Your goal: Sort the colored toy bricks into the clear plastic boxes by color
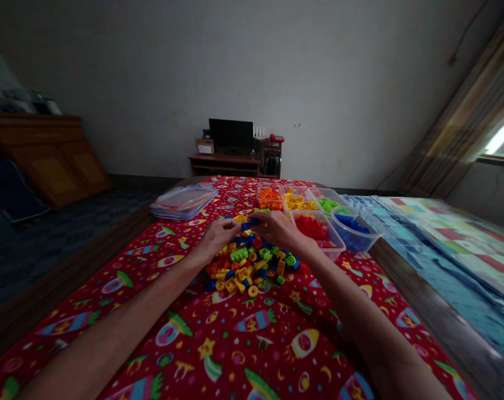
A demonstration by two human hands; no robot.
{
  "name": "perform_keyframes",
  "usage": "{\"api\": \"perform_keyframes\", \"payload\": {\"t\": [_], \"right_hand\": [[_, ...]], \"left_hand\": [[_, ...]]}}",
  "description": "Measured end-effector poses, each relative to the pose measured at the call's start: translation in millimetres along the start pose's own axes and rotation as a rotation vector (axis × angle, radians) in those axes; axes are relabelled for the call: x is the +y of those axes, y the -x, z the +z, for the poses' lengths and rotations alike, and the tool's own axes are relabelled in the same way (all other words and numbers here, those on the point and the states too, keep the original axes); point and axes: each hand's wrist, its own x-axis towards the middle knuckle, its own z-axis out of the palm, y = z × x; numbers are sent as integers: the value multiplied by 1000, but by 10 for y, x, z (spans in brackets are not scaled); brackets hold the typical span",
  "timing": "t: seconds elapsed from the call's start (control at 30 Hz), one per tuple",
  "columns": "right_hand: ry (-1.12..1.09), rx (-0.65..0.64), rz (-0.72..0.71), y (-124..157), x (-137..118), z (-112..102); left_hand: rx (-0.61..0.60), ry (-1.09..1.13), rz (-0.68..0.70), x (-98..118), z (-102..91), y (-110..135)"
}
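A heap of small plastic building blocks (252,264) in yellow, orange, green, blue and red lies on a red patterned cloth (243,339). My left hand (219,233) rests at the heap's far left edge with its fingers curled in a pinch. My right hand (277,228) is at the far right edge, fingers closed too. Both pinch at a small blue block (249,223) between them, with a yellow piece beside it.
Clear tubs stand behind the heap: orange blocks (270,198), yellow (298,201), green (329,203), red (314,229), and a round one with blue (354,226). Stacked lids (183,201) lie at the far left. A blue checked cloth (435,261) covers the right.
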Motion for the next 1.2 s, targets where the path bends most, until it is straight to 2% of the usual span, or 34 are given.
{"api": "perform_keyframes", "payload": {"t": [0.17,0.27,0.37,0.43,0.53,0.6,0.67,0.73,0.83,0.93,1.03,1.1,1.2], "right_hand": [[-37,-38,-57,-18,-76,109],[53,28,6,-11,-13,7],[165,146,108,27,154,-255],[227,233,182,86,313,-480],[338,386,358,260,600,-813],[424,430,497,436,803,-1000],[484,381,648,636,994,-1142],[475,266,762,819,1146,-1238],[405,180,839,977,1254,-1310],[388,340,832,963,1196,-1332],[377,505,748,834,1018,-1325],[343,503,648,714,866,-1290],[282,401,466,504,623,-1146]], "left_hand": [[-57,-26,64,65,29,43],[-48,-118,146,52,38,16],[-46,-257,263,15,-4,-20],[-87,-345,308,-21,-64,-45],[-163,-427,284,-94,-170,-92],[-229,-454,254,-151,-225,-126],[-294,-464,237,-203,-255,-154],[-313,-478,236,-246,-260,-170],[-287,-530,261,-284,-241,-174],[-261,-539,281,-301,-225,-171],[-221,-499,271,-296,-229,-170],[-187,-476,248,-276,-237,-165],[-177,-440,194,-222,-246,-142]]}}
